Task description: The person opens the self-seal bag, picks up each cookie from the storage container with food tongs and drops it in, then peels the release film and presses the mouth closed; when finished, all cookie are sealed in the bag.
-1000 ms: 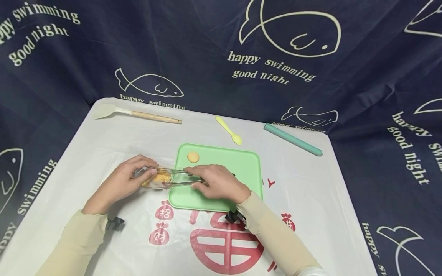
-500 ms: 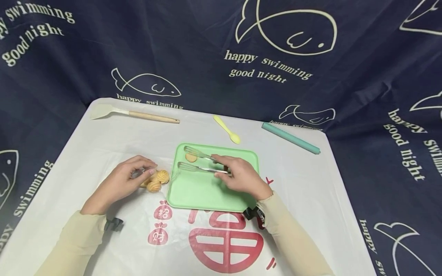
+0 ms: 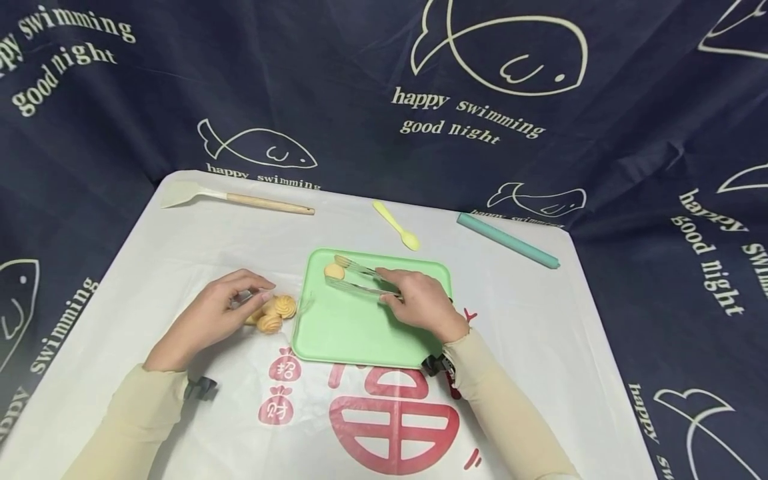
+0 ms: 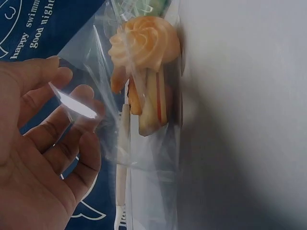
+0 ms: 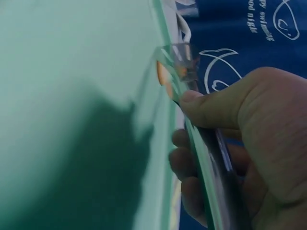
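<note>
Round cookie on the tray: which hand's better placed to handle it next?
Right, I'd judge: the right hand holds the tongs, their tips appearing on either side of the round cookie. The left hand is off the green tray, at the clear bag.

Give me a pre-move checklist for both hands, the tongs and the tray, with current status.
1. Right hand holding the tongs: ok.
2. Tong arms apart, over the tray: ok.
3. Tong tips touching the round cookie: cannot tell; in the head view they lie on either side of it.
4. Left hand holding the clear bag: ok, fingers curled at the film.
5. Swirl cookies on the tray: not ok, they lie left of it.
6. Spatula, yellow spoon and teal rod off the tray: ok.
</note>
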Demonstrator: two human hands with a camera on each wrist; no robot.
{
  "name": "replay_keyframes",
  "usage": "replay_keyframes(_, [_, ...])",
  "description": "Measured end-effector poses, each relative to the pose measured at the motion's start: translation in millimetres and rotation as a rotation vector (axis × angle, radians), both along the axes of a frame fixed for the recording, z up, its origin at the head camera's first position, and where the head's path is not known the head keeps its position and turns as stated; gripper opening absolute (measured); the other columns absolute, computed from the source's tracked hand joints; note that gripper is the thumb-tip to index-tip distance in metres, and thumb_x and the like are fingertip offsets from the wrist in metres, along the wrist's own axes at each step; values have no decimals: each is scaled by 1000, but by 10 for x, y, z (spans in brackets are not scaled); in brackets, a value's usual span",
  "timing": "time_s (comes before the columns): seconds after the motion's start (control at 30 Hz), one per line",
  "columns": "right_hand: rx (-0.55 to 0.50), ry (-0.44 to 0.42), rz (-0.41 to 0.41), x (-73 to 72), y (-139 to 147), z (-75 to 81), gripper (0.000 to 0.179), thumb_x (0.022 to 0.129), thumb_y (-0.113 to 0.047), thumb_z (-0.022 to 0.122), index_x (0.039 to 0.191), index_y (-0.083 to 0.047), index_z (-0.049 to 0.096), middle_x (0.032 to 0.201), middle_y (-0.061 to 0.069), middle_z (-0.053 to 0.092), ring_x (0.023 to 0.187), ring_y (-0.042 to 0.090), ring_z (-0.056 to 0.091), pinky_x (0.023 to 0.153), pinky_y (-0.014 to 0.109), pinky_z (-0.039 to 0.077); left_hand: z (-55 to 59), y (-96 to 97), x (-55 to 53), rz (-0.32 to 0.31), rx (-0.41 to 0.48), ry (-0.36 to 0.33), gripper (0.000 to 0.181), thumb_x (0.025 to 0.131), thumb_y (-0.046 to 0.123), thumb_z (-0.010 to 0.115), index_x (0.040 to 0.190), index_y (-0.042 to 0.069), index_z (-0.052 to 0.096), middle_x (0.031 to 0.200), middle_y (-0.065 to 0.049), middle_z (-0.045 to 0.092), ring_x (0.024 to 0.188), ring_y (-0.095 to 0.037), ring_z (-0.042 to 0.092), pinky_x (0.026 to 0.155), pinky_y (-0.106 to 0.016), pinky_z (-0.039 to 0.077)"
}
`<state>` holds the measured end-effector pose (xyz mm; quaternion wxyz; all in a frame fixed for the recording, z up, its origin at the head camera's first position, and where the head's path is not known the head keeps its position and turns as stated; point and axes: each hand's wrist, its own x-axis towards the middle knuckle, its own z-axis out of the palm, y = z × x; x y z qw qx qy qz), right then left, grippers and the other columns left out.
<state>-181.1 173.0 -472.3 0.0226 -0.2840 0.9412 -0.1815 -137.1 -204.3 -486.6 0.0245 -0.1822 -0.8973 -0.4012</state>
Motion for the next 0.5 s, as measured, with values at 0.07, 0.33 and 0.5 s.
replay_keyframes(0.07, [14, 3, 8, -3, 34, 36, 48, 93, -24, 76, 138, -15, 64, 128, 2, 68, 73, 13, 57, 58, 33, 47, 3, 4, -4, 3, 0, 3, 13, 100, 24, 68, 108, 16, 76, 109, 9, 68, 94, -13, 60, 77, -31, 51])
replay_keyframes(0.33, [51, -58, 28, 53, 143, 155, 47, 94, -26, 76, 138, -17, 65, 100, 2, 73, 71, 11, 55, 62, 33, 48, -14, 3, -9, 1, -11, 11, 13, 100, 23, 70, 109, 16, 76, 108, 10, 68, 89, -11, 59, 75, -29, 50])
replay_keyframes(0.5, [42, -58, 33, 65, 153, 153, 49, 94, -26, 76, 140, -16, 63, 104, 1, 73, 71, 11, 54, 63, 34, 48, -29, 11, -21, -7, -8, 16, 14, 100, 24, 69, 109, 16, 76, 109, 9, 68, 89, -12, 58, 75, -29, 50])
